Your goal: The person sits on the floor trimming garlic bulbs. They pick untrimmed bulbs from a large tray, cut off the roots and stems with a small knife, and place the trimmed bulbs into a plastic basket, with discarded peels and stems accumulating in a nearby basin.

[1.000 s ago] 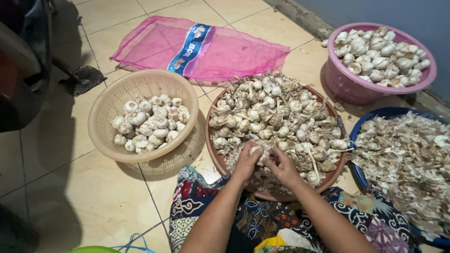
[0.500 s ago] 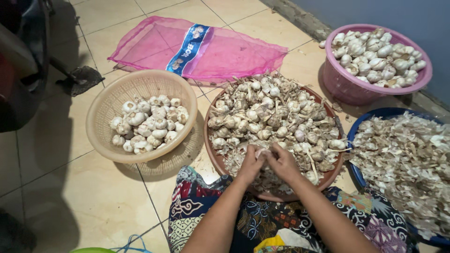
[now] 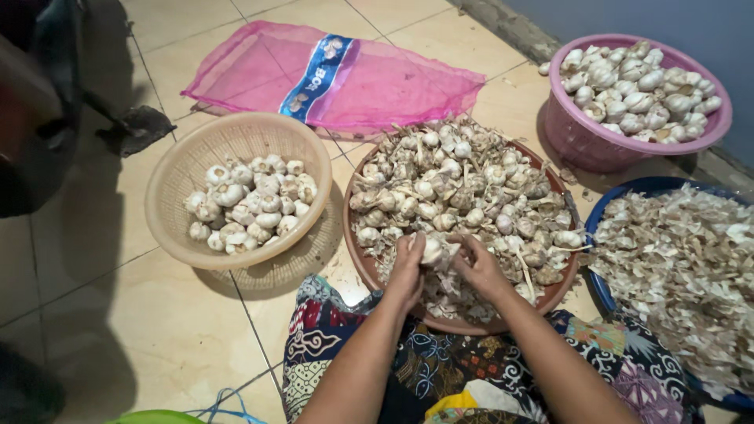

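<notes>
head view, looking down at my two bare hands over a floor of pale tiles. my left hand [image 3: 408, 267] and my right hand [image 3: 481, 267] meet at the near edge of a wide brown tray [image 3: 357, 259], and between them i grasp one white garlic bulb [image 3: 431, 250]; the fingers of both hands are curled around it, the left from the left side, the right from the right. the tray is heaped with unpeeled garlic [image 3: 463, 192], stems and dry roots sticking out, and it sits just in front of my lap, which is covered by a patterned cloth [image 3: 345, 345] in dark blue, red and white.

to the left of the tray, touching its edge, stands a tan woven basket [image 3: 188, 169] holding a smaller pile of cleaner white bulbs [image 3: 251, 204]. to the right, a blue basin [image 3: 601, 212] is filled with papery garlic skins [image 3: 683, 267]. at the far right a pink basin [image 3: 581, 141] holds more white bulbs. far behind the basket and tray, a pink mesh sack [image 3: 393, 82] with a blue band lies flat on the floor. a dark shape fills the far left corner; i cannot tell what it is.
</notes>
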`<move>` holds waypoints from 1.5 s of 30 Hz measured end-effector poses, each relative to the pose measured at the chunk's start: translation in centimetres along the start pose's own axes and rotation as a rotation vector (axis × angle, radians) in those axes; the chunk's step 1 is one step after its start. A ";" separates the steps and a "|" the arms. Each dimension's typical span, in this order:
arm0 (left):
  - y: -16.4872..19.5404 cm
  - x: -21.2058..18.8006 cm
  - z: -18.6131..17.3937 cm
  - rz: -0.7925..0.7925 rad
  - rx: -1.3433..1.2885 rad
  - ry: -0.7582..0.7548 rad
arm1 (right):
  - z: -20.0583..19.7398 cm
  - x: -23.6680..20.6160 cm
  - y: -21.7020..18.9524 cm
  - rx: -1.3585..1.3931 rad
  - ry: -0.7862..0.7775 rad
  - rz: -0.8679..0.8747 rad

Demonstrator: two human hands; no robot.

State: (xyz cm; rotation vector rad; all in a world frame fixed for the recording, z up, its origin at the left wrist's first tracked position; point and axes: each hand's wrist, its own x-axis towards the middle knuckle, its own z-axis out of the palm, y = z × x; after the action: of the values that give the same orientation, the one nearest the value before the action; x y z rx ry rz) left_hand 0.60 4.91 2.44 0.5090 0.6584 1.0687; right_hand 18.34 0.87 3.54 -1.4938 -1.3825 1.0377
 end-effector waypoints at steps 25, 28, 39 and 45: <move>-0.3 0.5 -0.7 0.146 0.621 -0.116 | -0.9 0.3 -2.1 -0.163 -0.077 0.059; -0.4 0.3 -0.5 0.087 0.602 -0.172 | -1.6 0.2 -1.4 -0.036 -0.107 -0.129; -0.6 0.6 -1.3 0.182 0.503 -0.098 | -1.0 -0.4 -0.5 0.902 -0.184 0.270; -1.8 1.1 -1.1 0.217 0.466 -0.145 | -0.5 -0.7 0.5 1.098 -0.288 0.264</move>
State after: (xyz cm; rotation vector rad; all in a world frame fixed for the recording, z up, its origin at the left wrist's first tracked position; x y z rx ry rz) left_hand 1.35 5.30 0.22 1.0716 0.7374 1.0683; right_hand 18.92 0.15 3.26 -0.7008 -0.5436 1.8230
